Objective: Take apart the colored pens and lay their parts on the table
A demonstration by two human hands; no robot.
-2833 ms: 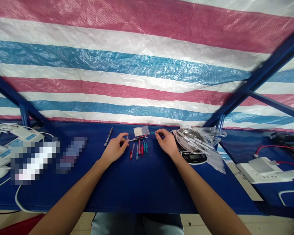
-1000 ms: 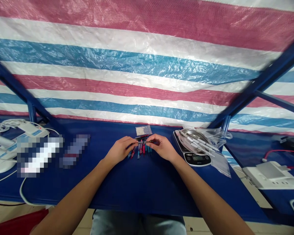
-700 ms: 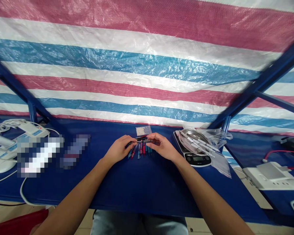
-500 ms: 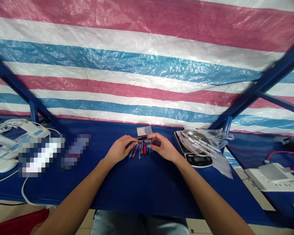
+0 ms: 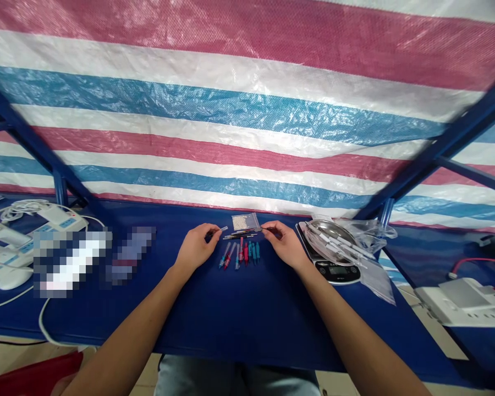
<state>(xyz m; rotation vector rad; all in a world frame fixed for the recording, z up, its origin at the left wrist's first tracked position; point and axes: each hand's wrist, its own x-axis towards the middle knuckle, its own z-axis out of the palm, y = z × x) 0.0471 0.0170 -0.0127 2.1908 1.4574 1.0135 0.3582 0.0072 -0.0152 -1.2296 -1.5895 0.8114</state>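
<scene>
The left hand (image 5: pixel 196 248) grips a slim pale tube (image 5: pixel 219 230) between its fingertips; the right hand (image 5: pixel 285 244) (its grip unclear, perhaps released) hovers by thin dark rods (image 5: pixel 240 236), above slender red-and-teal plastic pieces (image 5: pixel 240 254) laid side by side, keeping them separate, mid-frame on the blue worktop (image 5: pixel 181 324).

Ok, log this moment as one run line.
left hand: pinches slim tube | right hand: beside thin dark rods | nearby: coloured plastic parts, bagged white granules
</scene>
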